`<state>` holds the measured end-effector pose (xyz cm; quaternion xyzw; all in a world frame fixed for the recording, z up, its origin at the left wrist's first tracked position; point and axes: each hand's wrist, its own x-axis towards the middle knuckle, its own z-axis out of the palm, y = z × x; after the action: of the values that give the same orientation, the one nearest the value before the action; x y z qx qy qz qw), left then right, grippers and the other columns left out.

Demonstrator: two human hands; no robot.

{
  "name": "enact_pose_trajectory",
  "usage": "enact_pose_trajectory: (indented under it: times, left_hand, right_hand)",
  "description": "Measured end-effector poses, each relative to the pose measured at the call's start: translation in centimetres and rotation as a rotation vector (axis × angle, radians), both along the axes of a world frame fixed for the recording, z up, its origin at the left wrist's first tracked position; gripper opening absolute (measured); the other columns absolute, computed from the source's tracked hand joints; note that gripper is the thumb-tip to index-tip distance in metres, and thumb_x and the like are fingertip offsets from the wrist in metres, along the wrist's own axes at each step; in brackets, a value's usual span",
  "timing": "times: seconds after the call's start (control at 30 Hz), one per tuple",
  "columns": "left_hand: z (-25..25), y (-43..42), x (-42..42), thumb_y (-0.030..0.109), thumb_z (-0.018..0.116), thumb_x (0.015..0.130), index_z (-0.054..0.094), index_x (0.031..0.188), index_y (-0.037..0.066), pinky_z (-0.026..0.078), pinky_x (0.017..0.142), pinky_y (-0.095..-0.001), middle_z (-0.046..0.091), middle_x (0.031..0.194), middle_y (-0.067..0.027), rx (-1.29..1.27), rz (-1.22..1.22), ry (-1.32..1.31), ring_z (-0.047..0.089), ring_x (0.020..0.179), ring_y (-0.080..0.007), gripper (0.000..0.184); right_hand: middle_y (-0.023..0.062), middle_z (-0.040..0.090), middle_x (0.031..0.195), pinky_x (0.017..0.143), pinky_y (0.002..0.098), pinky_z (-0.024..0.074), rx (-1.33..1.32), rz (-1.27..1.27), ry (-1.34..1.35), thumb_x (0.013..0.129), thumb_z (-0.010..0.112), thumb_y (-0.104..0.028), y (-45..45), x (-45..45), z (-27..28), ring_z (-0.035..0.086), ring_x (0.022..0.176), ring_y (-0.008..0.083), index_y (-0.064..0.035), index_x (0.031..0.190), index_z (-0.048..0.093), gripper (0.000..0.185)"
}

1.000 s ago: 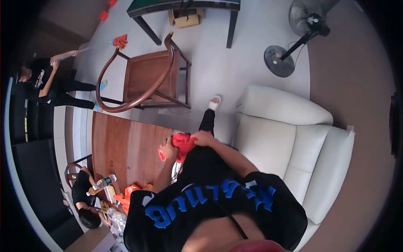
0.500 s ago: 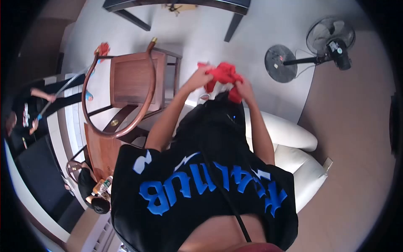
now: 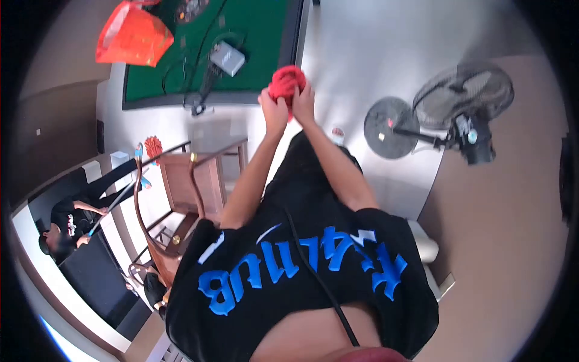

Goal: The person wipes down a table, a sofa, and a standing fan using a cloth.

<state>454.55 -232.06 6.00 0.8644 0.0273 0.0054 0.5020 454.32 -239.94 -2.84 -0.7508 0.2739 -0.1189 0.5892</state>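
Observation:
A bunched red cloth (image 3: 287, 79) is held in front of me at arm's length, close to the near edge of the green-topped table. My left hand (image 3: 274, 110) grips its left lower side, thumb pressed against the fabric. On the right, my right hand (image 3: 304, 102) is closed on the same cloth. Both hands sit close together, and some fingers are hidden behind the folds. A short end of the cloth hangs down between them.
The green-topped table (image 3: 259, 69) bears a grey box (image 3: 228, 58), cables and an orange-red bag (image 3: 140, 37). A standing fan (image 3: 464, 99) is right. Left are a wooden chair (image 3: 181, 178) and a person (image 3: 75, 220) holding a mop with a red head (image 3: 153, 148).
My hands have drawn together and moved left and up in view, and the spread cloth is now bunched. The view has shifted, bringing in the green tabletop.

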Motion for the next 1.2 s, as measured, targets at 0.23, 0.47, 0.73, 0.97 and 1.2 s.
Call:
enact_pose_trajectory:
  times: [0.23, 0.47, 0.73, 0.97, 1.2]
  left_hand:
    - [-1.2, -7.5, 10.9, -0.002, 0.049, 0.081, 0.046, 0.12, -0.006, 0.034, 0.105, -0.0453, 0.043, 0.119, -0.0232, 0.079, -0.075, -0.098, 0.045, 0.114, -0.038, 0.04]
    - [-3.5, -19.0, 29.6, -0.004, 0.049, 0.08, 0.046, 0.121, -0.006, 0.033, 0.105, -0.0457, 0.039, 0.119, -0.0217, 0.05, -0.131, -0.154, 0.042, 0.115, -0.0373, 0.042]
    - [-3.4, -25.5, 48.7, -0.006, 0.048, 0.081, 0.042, 0.126, -0.007, 0.034, 0.103, -0.0486, 0.04, 0.119, -0.0256, 0.03, -0.178, -0.151, 0.044, 0.112, -0.0406, 0.045]
    - [-4.0, -28.5, 62.7, -0.002, 0.052, 0.083, 0.042, 0.13, -0.004, 0.036, 0.1, -0.049, 0.048, 0.116, -0.0237, 0.214, -0.241, -0.187, 0.045, 0.112, -0.0426, 0.048]
    - [-4.5, -35.3, 76.9, 0.013, 0.065, 0.085, 0.048, 0.128, -0.001, 0.036, 0.102, -0.0504, 0.052, 0.12, -0.0186, 0.425, -0.161, -0.341, 0.045, 0.117, -0.0386, 0.048]
  right_hand:
    - [0.026, 0.056, 0.123, 0.092, 0.0567, 0.0473, -0.079, 0.026, 0.383, 0.101, 0.047, -0.04, -5.7, 12.7, 0.9, 0.056, 0.112, 0.0474, -0.0077, 0.132, 0.045, 0.045]
    - [0.0257, 0.061, 0.112, 0.088, 0.0542, 0.0491, -0.143, 0.162, 0.148, 0.091, 0.062, -0.03, -18.4, 31.5, -2.8, 0.06, 0.106, 0.0459, -0.0075, 0.131, 0.044, 0.049]
    - [0.0279, 0.059, 0.116, 0.093, 0.0573, 0.0436, -0.275, 0.139, 0.152, 0.101, 0.047, -0.035, -26.4, 51.1, -2.1, 0.057, 0.107, 0.0485, -0.0073, 0.138, 0.039, 0.047]
    - [0.0227, 0.05, 0.129, 0.092, 0.0666, 0.0411, -0.421, 0.167, 0.41, 0.102, 0.043, -0.041, -30.2, 65.7, 0.8, 0.048, 0.119, 0.0495, -0.0171, 0.141, 0.038, 0.046]
    - [0.0239, 0.059, 0.119, 0.091, 0.0581, 0.0459, -0.441, 0.275, 0.323, 0.101, 0.046, -0.039, -37.6, 81.4, 0.5, 0.056, 0.111, 0.0474, -0.0074, 0.127, 0.052, 0.041]
